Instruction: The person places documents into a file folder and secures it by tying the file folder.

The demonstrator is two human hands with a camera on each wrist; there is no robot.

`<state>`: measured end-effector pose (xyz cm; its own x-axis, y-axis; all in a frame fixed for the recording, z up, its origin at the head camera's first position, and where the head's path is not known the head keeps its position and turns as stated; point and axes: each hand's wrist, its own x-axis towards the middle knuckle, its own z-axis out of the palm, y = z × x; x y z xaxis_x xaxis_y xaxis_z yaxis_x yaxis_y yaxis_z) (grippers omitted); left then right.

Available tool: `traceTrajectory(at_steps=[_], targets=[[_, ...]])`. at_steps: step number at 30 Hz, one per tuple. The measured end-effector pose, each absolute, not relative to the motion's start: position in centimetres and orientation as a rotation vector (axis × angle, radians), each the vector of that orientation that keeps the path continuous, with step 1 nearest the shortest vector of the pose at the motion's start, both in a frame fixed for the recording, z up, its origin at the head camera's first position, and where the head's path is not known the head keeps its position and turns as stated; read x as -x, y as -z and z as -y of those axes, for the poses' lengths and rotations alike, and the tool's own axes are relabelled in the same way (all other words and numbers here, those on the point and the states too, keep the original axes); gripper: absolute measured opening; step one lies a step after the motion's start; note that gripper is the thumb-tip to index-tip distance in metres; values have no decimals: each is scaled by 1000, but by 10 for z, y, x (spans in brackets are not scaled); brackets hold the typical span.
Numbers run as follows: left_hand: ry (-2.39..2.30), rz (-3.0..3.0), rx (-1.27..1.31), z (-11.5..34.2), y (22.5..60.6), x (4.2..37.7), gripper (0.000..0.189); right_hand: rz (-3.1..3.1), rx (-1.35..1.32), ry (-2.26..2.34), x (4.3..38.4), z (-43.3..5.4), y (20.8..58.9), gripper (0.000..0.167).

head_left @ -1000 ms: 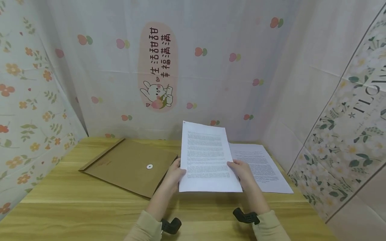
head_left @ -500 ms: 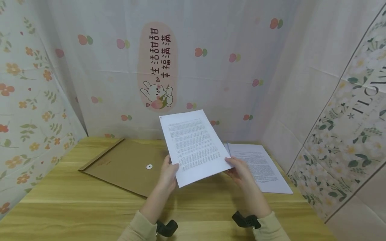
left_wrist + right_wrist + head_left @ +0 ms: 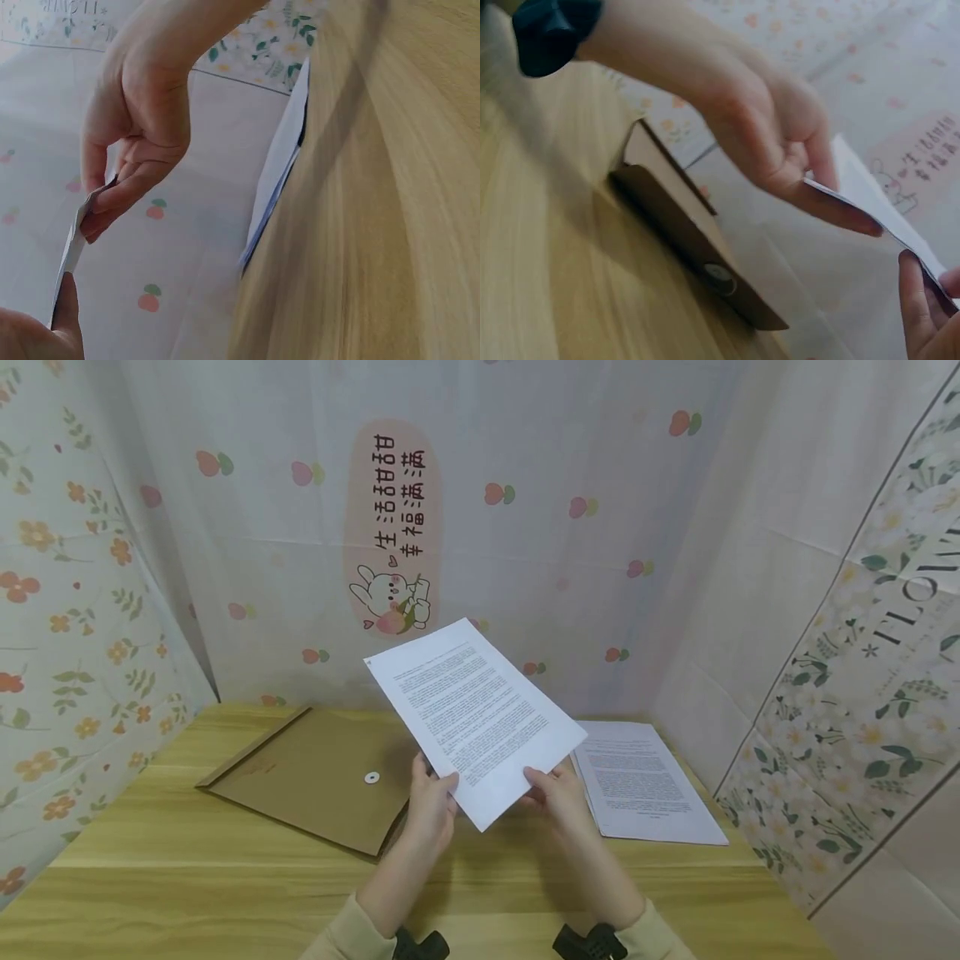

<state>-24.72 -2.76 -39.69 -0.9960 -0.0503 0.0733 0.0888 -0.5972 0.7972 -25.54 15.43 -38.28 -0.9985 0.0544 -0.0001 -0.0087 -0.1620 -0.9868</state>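
A thin stack of printed paper (image 3: 476, 718) is held up above the table, turned so its top leans to the left. My left hand (image 3: 431, 806) pinches its lower left edge, thumb on the printed face and fingers behind. On the lower right edge, my right hand (image 3: 558, 797) pinches it the same way. Seen edge-on in the right wrist view, the paper (image 3: 870, 214) runs between both hands. Behind my left hand lies a brown paper document envelope (image 3: 315, 777) with a white round button. To the right of my right hand lies another stack of printed sheets (image 3: 641, 781).
The wooden table (image 3: 225, 893) reaches back to a white curtain (image 3: 562, 577) with fruit prints and a rabbit picture. Flowered cloths (image 3: 82, 635) hang at the left and right sides. A black wrist mount (image 3: 588, 942) sits on my right wrist.
The held paper has turned counterclockwise, its top swinging left. My right hand has moved left and slid to the bottom right edge. The envelope and the other stack stay put.
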Motion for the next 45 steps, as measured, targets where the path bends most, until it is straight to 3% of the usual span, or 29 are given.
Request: traceTrajectory(at_steps=[11,25,45], targets=[[2675,1461,104,54,404,251,61,2213,-124,-1942,260,-160,387,29],[2543,1395,19,111,397,255,38,2364,-262,-1985,278,-207,377,36],[2355,1913,0,147,399,252,39,2457,-632,-2098,286,-248,374,41]])
